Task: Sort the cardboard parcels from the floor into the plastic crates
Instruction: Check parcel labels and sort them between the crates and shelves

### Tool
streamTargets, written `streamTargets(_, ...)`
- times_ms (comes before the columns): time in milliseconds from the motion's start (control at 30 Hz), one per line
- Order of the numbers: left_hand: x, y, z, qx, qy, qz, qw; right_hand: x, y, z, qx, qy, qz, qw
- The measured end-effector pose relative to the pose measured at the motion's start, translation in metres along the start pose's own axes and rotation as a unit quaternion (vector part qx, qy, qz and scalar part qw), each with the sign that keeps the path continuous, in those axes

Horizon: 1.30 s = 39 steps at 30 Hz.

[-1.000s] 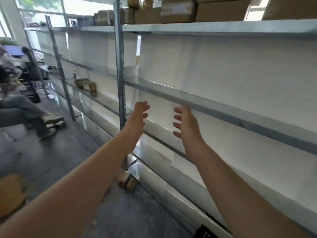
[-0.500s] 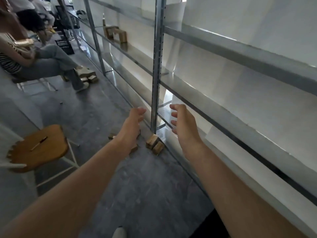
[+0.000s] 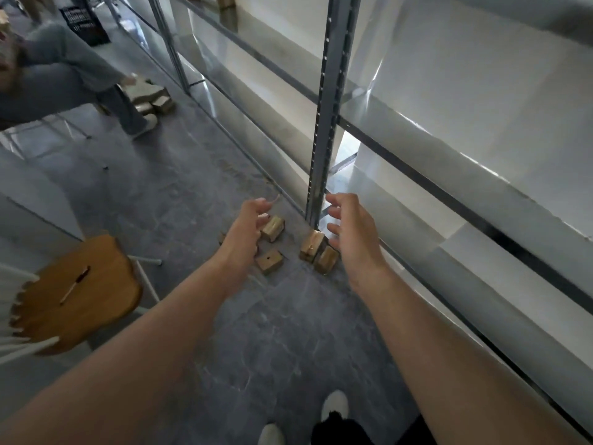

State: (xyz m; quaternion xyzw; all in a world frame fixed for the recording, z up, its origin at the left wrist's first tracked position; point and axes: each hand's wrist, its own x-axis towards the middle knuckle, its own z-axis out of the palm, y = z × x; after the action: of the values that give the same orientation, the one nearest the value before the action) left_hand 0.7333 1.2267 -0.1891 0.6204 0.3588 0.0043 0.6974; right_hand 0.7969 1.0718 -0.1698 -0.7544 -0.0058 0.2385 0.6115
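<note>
Both hands are empty and held apart, fingers loosely spread, low over the grey floor (image 3: pixel 288 342) in the middle of the frame. The left hand (image 3: pixel 248 226) hovers above two parcels: one (image 3: pixel 272 228) just right of its fingertips and another (image 3: pixel 269 261) beside its wrist. A further brown corner shows left of the wrist, mostly hidden. The right hand (image 3: pixel 351 229) is next to a pair of parcels (image 3: pixel 313 247) lying side by side, touching, at the foot of the shelf post (image 3: pixel 324 123). More parcels (image 3: pixel 154 101) lie in the upper left, by a seated person's feet. No crate can be made out in view.

The parcels look small, stiff-sided and probably light, so each should lift with one hand, thumb on one flat face and fingers on the opposite face. Cardboard is not slippery, but thin walls could dent under a hard squeeze. The pair by the post seems awkward: the upright crowds the fingers, so taking the nearer one first looks easier. A wooden stool (image 3: pixel 73 293) with a pen (image 3: pixel 75 284) on it stands at lower left.
</note>
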Motion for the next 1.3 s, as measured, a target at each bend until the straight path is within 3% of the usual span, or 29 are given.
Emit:
streamTargets(400, 0.234, 0.01, 0.021, 0.014, 0.039, -0.074, 0.996, 0.258, 0.038, 0.051, -0.006, -0.003, 0.073, 0.997)
streamTargets(600, 0.361, -0.025, 0.033, 0.027, -0.013, -0.133, 0.991, 0.358, 0.093, 0.066, -0.003, 0.036, 0.15, 0.988)
streamTargets(933, 0.573, -0.152, 0.051, 0.077, -0.062, -0.218, 0.971, 0.531, 0.257, 0.111, 0.013, 0.141, 0.266, 0.953)
streamTargets(1300, 0.704, -0.33, 0.083, 0.121, -0.095, -0.24, 0.959, 0.631, 0.472, 0.128, 0.051, 0.156, 0.328, 0.93)
